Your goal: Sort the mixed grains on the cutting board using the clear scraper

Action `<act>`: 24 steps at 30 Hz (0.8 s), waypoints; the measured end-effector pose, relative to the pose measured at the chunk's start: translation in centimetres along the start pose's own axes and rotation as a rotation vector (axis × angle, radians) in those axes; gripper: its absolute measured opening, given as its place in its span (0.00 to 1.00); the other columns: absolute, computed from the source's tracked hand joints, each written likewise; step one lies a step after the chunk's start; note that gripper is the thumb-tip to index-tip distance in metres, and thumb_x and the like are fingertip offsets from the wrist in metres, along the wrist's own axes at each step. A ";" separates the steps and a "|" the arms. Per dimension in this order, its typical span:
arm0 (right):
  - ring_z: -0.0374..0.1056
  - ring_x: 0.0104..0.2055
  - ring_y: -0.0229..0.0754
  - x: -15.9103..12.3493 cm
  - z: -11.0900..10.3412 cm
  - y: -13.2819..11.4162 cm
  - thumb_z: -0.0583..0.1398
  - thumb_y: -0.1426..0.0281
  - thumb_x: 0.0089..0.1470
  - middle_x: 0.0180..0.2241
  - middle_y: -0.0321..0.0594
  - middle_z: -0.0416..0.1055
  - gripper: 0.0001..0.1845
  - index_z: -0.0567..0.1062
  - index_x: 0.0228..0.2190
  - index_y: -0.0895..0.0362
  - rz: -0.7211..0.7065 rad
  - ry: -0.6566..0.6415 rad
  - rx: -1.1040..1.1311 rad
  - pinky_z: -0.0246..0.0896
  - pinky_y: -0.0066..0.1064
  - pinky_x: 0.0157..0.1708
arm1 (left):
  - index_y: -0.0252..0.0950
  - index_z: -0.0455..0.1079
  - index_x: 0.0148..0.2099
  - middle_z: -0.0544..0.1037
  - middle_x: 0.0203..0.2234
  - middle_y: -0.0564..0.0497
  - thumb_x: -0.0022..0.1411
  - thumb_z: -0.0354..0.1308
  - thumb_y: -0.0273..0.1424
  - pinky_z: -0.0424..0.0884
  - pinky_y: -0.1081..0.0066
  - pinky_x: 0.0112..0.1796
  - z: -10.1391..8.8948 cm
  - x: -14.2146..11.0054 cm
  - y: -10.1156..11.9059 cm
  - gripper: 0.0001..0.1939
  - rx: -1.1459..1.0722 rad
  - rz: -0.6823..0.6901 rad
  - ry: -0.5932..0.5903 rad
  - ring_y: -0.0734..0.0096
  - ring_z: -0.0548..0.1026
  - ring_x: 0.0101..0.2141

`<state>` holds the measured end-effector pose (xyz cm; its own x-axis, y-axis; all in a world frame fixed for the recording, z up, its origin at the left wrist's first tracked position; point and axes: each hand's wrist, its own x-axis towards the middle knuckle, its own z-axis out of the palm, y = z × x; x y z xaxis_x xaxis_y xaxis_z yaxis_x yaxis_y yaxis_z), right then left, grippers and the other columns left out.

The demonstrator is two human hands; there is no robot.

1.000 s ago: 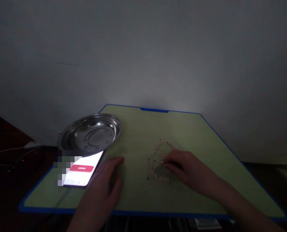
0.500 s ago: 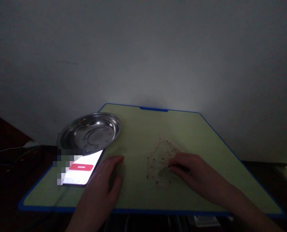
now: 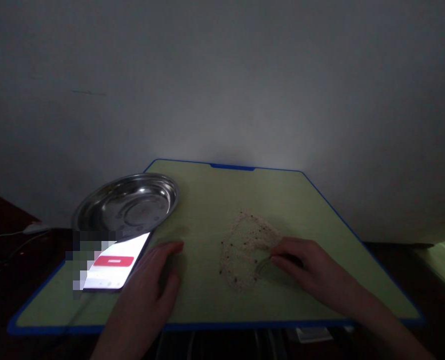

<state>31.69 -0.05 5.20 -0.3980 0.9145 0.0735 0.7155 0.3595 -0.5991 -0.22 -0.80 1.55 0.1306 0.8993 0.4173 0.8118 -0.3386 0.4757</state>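
Note:
Pale small grains [image 3: 241,240] lie scattered in a loose patch on the table, with several dark bits among them. At the right edge of this patch, my right hand [image 3: 301,260] has its thumb and index fingertips pinched together, low over the tabletop. What the fingertips hold, if anything, is too small and dim to make out. My left hand [image 3: 151,285] is left of the grains with thumb and fingers apart and nothing between them. Close beside it lies a phone [image 3: 112,275] with a lit white screen and a red bar.
A shallow steel basin [image 3: 127,205] stands at the table's left side, overlapping the phone's far end. The pale green table [image 3: 207,195] has a blue edge and stands against a grey wall [image 3: 222,85]. White cables [image 3: 31,230] lie beyond its left side.
My right hand has drawn back slightly to the right across the grains, and some grains are shifted. The left hand stays by the phone. The whole view has shifted slightly.

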 end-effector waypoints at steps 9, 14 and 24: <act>0.71 0.34 0.41 -0.5 -0.3 0.2 0.56 0.71 0.63 0.32 0.38 0.75 0.10 0.76 0.33 0.54 0.001 -0.007 0.028 0.63 0.33 0.36 | 0.41 0.68 0.50 0.81 0.45 0.46 0.62 0.49 0.35 0.78 0.52 0.42 0.1 0.3 0.2 0.15 0.011 -0.017 -0.005 0.54 0.80 0.44; 0.70 0.34 0.41 -0.7 -0.1 0.1 0.55 0.70 0.64 0.31 0.37 0.74 0.11 0.76 0.32 0.55 0.024 -0.029 0.033 0.61 0.32 0.36 | 0.41 0.68 0.50 0.81 0.44 0.45 0.63 0.49 0.36 0.79 0.53 0.41 0.0 0.4 -0.1 0.15 0.023 0.006 -0.003 0.54 0.81 0.42; 0.70 0.34 0.40 -1.8 -0.1 -0.6 0.56 0.69 0.64 0.31 0.37 0.74 0.10 0.76 0.32 0.54 0.046 -0.041 0.059 0.61 0.32 0.36 | 0.40 0.67 0.51 0.81 0.43 0.44 0.64 0.48 0.35 0.80 0.53 0.39 0.1 0.3 -0.2 0.15 0.048 0.049 0.021 0.55 0.81 0.42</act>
<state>32.04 -1.91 5.45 -0.3892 0.9211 0.0129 0.6989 0.3044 -0.6473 -0.28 -0.49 1.51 0.1593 0.8757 0.4558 0.8313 -0.3681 0.4165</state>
